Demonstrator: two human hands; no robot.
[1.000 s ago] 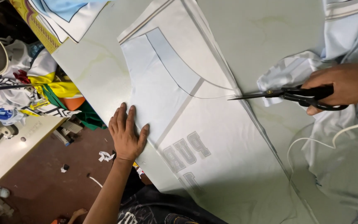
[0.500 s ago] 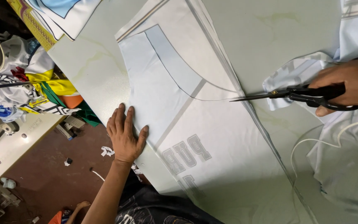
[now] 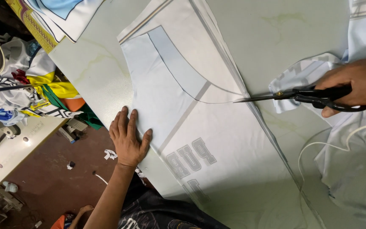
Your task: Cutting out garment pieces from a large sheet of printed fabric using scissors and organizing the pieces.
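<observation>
Your pale printed fabric panel [image 3: 217,140] lay flat on the bench [image 3: 98,72], and everything here is placed from that panel. It looked thin, light and limp, probably slick, so it would likely slide or pucker unless pinned. Your left hand [image 3: 128,138] was spread open, palm down, on the panel's near-left edge, right at the bench's edge, which seemed the sensible place to hold it. Your right hand [image 3: 352,87] was closed through the black handles of the scissors [image 3: 293,95], whose blades were nearly together, tips at the panel's right edge beside the curved printed line. Just right of the panel lay loose fabric offcuts [image 3: 301,76] and a white cord [image 3: 339,142], both apt to snag. Above the panel the bench stood bare, giving room; left of it the surface dropped away to the floor [image 3: 51,174].
</observation>
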